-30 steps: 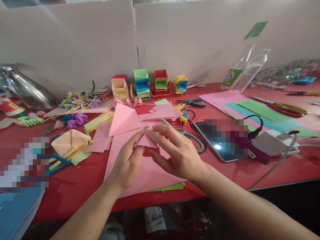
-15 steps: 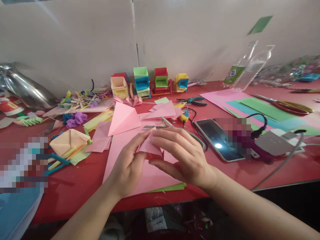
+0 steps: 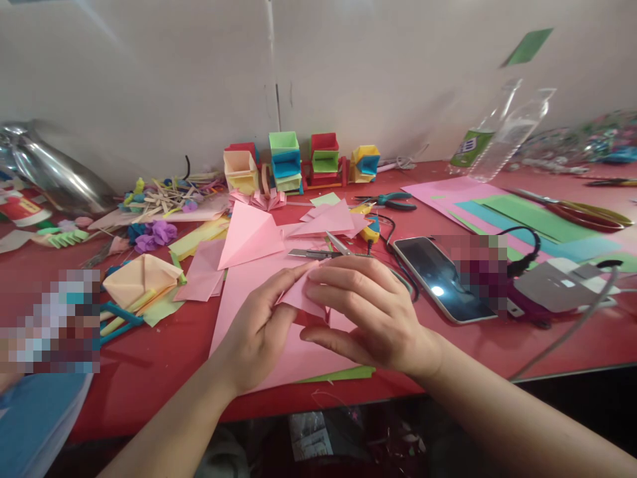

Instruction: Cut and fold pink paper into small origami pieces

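A small folded pink paper piece [image 3: 300, 297] sits between my two hands, above a large pink sheet [image 3: 249, 292] lying on the red table [image 3: 149, 358]. My left hand [image 3: 259, 332] pinches the piece from the left with thumb and fingers. My right hand [image 3: 368, 312] covers its right side, fingers curled over the top and thumb underneath. Most of the piece is hidden by my fingers.
Scissors [image 3: 323, 251] lie just behind my hands. A phone [image 3: 438, 279] and a white power adapter [image 3: 562, 285] with cables lie to the right. Folded pink triangles [image 3: 249, 232], coloured paper boxes [image 3: 298, 162], a peach paper boat [image 3: 139, 279], coloured sheets [image 3: 517, 216], pliers [image 3: 391, 200] and plastic bottles [image 3: 497, 133] surround them.
My right hand has slid left and curled further over the pink piece; my left fingers have closed in on it. The view has drifted slightly.
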The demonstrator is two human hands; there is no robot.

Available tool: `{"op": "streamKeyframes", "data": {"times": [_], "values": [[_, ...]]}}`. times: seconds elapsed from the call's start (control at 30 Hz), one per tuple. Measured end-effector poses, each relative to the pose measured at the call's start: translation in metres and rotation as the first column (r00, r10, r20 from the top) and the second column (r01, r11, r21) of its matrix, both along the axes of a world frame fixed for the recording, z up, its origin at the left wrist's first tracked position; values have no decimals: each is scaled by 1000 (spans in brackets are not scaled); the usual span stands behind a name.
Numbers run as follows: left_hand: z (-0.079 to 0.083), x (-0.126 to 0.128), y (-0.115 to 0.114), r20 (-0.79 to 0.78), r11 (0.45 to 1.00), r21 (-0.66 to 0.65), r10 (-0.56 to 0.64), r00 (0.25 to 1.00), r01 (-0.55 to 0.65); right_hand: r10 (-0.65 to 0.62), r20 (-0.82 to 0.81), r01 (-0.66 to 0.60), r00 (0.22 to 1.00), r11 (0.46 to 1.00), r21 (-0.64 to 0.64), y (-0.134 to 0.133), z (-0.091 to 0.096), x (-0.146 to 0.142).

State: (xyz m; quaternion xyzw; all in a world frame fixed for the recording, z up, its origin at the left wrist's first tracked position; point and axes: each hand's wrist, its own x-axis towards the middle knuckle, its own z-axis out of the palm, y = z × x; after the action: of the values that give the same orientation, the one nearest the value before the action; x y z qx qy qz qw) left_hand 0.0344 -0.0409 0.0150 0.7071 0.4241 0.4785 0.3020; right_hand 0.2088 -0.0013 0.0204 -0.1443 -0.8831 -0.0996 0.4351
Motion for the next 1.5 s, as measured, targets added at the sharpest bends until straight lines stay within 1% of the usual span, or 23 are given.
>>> {"op": "streamKeyframes", "data": {"times": [0.17,0.33,0.47,0.57,0.67,0.8,0.87,0.93,1.07,1.13,1.2,1.3,1.4,1.5], "values": [[3,-2,0,47,998,-47,-30,998,33,36,7,-36,999,998,-49,0,4,0],[10,-7,2,118,974,-210,-64,991,88,82,34,-77,996,989,-125,0,8,1],[6,-13,4,176,940,-313,-86,981,138,106,38,-99,994,982,-159,2,8,3],[0,-17,5,219,902,-383,-119,968,198,100,22,-95,995,983,-154,3,7,2],[-4,-18,5,253,884,-395,-158,954,251,100,-3,-100,995,984,-148,3,7,1],[-5,-18,5,359,844,-383,-238,903,374,107,-48,-114,993,979,-167,2,9,1],[-4,-17,4,391,825,-381,-265,882,417,99,-58,-108,993,977,-184,2,9,0],[-1,-14,3,377,820,-385,-280,883,424,97,-63,-107,993,973,-202,2,9,0],[4,-10,2,321,817,-417,-278,905,399,112,-96,-133,989,958,-256,2,8,-1],[5,-9,2,328,817,-411,-280,902,403,124,-123,-157,985,934,-321,1,8,-1],[6,-10,3,326,819,-407,-283,902,404,128,-153,-181,980,892,-413,1,8,0],[6,-11,4,333,815,-406,-289,898,413,113,-197,-203,974,819,-536,2,7,1],[5,-11,4,378,788,-421,-298,877,449,106,-217,-223,970,741,-634,3,7,3],[4,-11,3,413,762,-430,-311,856,484,114,-233,-250,966,650,-718,4,8,3]]}}
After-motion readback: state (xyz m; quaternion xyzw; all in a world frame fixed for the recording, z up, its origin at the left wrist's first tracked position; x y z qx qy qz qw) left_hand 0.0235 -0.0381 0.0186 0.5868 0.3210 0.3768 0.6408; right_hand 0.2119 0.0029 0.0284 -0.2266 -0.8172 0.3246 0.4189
